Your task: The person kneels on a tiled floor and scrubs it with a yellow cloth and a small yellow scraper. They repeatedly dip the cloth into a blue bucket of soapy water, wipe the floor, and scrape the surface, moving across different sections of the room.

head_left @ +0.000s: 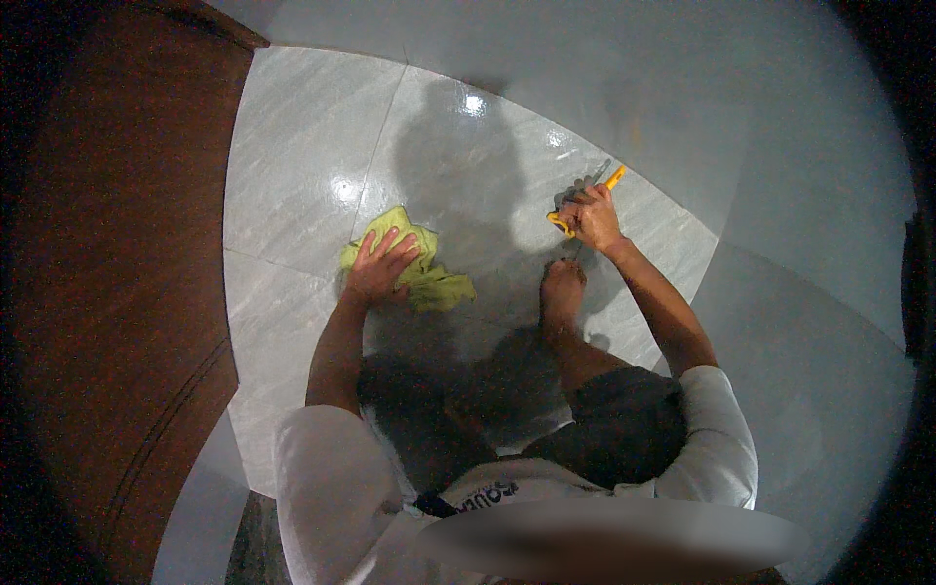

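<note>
Cloth (441, 290), yellow-green, ten o'clock: lies beneath left hand (378, 271), fingers spread. Tool (615, 177), yellow, two o'clock: right hand (595, 218) clasps it firmly.

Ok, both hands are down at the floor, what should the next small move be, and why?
I'd probably slide the yellow tool a little along the edge of the tiled floor: the right hand grips it, and its far end appears close to the grey wall. The left hand rests on the yellow-green cloth, off to the left, clear of that path.
</note>
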Tool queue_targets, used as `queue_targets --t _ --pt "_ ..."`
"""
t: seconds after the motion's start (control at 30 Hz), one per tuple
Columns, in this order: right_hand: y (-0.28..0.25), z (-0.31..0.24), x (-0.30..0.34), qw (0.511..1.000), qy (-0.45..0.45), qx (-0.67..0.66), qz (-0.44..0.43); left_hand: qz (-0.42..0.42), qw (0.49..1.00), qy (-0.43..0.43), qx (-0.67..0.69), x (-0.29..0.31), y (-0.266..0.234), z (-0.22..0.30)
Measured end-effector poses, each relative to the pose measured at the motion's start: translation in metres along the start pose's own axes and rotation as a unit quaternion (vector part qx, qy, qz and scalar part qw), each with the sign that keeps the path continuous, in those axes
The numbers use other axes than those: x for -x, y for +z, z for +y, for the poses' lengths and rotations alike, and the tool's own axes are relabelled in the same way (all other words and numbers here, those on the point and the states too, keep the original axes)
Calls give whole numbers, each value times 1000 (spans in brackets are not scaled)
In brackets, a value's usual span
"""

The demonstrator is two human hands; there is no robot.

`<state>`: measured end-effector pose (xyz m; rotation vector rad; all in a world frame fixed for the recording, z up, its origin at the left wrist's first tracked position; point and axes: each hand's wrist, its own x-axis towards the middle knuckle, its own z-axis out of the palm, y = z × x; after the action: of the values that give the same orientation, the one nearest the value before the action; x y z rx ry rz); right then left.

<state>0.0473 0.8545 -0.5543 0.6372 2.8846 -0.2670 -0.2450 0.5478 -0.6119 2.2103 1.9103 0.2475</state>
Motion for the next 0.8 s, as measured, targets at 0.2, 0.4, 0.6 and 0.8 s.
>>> queue_targets --t 0.2,0.4,0.6,0.8 --pt "4 6 3 999 -7 -17 29 -22 999 5 -35 0 1 0" --pt "11 -6 -4 992 113 -48 8 -31 999 6 -38 -1 -1 1" --pt "22 -8 -18 981 163 -25 100 -32 999 -9 36 -2 -6 1" --pt "15 -6 -16 995 48 -22 80 -18 999 -9 31 -1 -6 1"
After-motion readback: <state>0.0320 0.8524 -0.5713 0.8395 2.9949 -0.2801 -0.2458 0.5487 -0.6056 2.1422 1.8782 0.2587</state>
